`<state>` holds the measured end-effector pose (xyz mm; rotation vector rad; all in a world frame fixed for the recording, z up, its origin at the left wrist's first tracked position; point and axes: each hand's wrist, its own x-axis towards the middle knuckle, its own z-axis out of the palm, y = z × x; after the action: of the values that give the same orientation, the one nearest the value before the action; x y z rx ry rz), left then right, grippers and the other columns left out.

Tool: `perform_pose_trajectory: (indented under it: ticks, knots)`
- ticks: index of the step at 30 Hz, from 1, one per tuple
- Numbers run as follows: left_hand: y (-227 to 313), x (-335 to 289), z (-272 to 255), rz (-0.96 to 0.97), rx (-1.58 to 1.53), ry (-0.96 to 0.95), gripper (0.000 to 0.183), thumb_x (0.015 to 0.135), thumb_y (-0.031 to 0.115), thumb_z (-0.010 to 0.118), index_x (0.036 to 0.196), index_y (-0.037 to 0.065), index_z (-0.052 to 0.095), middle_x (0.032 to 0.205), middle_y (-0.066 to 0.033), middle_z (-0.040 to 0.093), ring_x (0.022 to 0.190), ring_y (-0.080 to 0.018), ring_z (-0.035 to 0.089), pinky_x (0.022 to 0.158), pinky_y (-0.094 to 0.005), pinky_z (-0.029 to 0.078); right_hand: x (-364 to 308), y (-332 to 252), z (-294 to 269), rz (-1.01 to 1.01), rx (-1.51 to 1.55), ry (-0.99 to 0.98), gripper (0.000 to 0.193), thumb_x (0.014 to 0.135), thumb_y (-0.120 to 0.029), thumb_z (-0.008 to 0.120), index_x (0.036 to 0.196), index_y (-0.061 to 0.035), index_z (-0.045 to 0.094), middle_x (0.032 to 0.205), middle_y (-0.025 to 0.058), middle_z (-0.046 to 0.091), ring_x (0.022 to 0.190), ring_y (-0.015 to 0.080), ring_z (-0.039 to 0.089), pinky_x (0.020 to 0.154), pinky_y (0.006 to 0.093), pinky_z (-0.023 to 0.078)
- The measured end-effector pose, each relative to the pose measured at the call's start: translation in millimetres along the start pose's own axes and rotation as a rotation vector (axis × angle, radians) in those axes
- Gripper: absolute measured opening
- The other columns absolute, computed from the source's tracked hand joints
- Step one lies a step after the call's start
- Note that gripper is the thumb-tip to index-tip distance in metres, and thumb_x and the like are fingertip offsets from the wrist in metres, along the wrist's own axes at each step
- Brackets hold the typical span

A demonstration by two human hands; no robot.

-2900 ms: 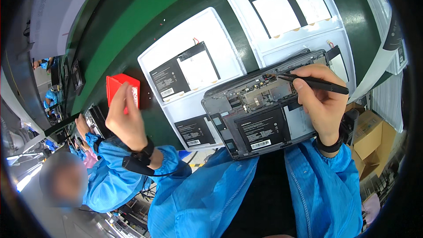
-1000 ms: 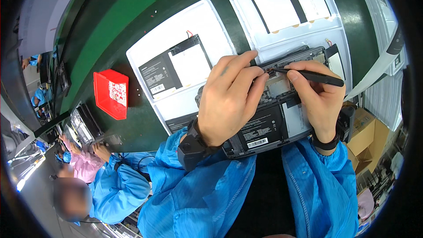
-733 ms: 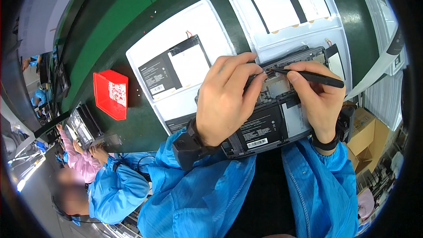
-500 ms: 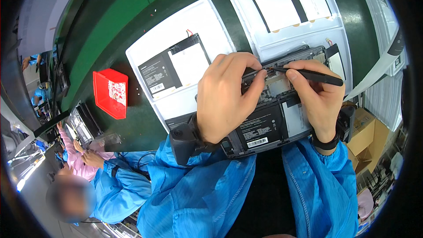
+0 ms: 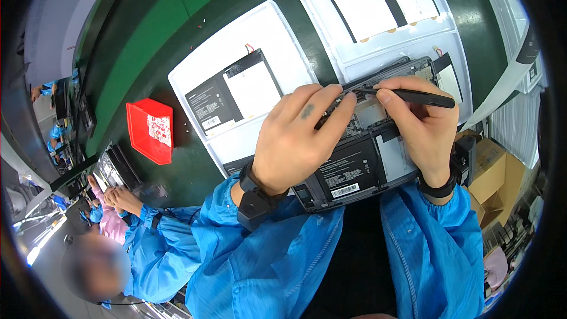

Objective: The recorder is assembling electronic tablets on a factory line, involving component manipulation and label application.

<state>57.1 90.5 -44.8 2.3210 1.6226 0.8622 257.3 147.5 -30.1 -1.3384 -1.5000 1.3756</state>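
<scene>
One slim black pointed tool (image 5: 422, 98) is pinched between the thumb and fingers of the right hand (image 5: 426, 130), right of the frame's centre. Its tip points left into the upper part of an opened laptop base (image 5: 372, 116), which lies tilted across the centre and centre right. The left hand (image 5: 295, 139) arches over the base's left side, thumb and fingertips bent close to the tool's tip; whether they pinch anything, I cannot tell. A black battery (image 5: 345, 171) sits in the base's lower part. White trays (image 5: 255, 29) with flat packs fill the top centre; a red bin (image 5: 137, 133) stands at centre left.
</scene>
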Motion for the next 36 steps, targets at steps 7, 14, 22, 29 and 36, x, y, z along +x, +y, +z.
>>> perform_pose_trajectory:
  ticks: [7, 14, 22, 29, 36]
  knots:
    - [0.9, 2.7, -2.1, 0.096, 0.120, -0.058, 0.041, 0.069, 0.001, 0.077, 0.110, 0.003, 0.073, 0.108, -0.0112, 0.069, 0.091, -0.0253, 0.068, 0.075, -0.0351, 0.059, 0.0, 0.4, -0.6, -0.015, -0.013, 0.010, 0.012, 0.088, -0.003, 0.077, 0.099, 0.0020, 0.076, 0.084, 0.0020, 0.071, 0.064, 0.0017, 0.053, 0.055, 0.0175, 0.040]
    - [5.4, 5.1, -5.5, 0.128, 0.191, -0.099, 0.042, 0.071, 0.005, 0.075, 0.114, 0.001, 0.072, 0.108, -0.0120, 0.068, 0.092, -0.0250, 0.068, 0.073, -0.0340, 0.060, -2.0, 6.3, -0.6, -0.017, 0.020, 0.025, 0.013, 0.088, -0.002, 0.077, 0.100, 0.0021, 0.076, 0.084, 0.0019, 0.071, 0.064, 0.0011, 0.054, 0.055, 0.0163, 0.040]
    - [6.3, 6.7, -7.6, 0.090, 0.179, -0.141, 0.039, 0.074, 0.008, 0.077, 0.113, 0.005, 0.072, 0.107, -0.0081, 0.069, 0.091, -0.0232, 0.068, 0.068, -0.0325, 0.060, -1.4, 6.7, 0.3, -0.081, 0.024, 0.006, 0.014, 0.087, -0.001, 0.077, 0.101, 0.0018, 0.075, 0.084, 0.0022, 0.070, 0.065, 0.0014, 0.056, 0.056, 0.0156, 0.041]
    - [-0.1, -5.5, -2.4, 0.080, 0.142, -0.039, 0.039, 0.072, 0.009, 0.083, 0.109, 0.007, 0.074, 0.113, -0.0083, 0.070, 0.094, -0.0238, 0.068, 0.070, -0.0324, 0.060, -0.5, 4.5, -2.4, -0.046, 0.056, -0.031, 0.014, 0.085, -0.001, 0.078, 0.099, 0.0006, 0.076, 0.085, 0.0042, 0.071, 0.064, 0.0020, 0.056, 0.054, 0.0164, 0.040]
    - [-0.6, -7.0, 0.4, 0.070, 0.121, -0.014, 0.037, 0.071, 0.008, 0.083, 0.107, 0.006, 0.075, 0.114, -0.0089, 0.071, 0.095, -0.0243, 0.069, 0.070, -0.0324, 0.060, 0.2, 0.1, -1.6, -0.084, -0.063, -0.087, 0.016, 0.083, -0.001, 0.079, 0.099, 0.0005, 0.077, 0.085, 0.0052, 0.073, 0.066, 0.0035, 0.060, 0.055, 0.0170, 0.042]
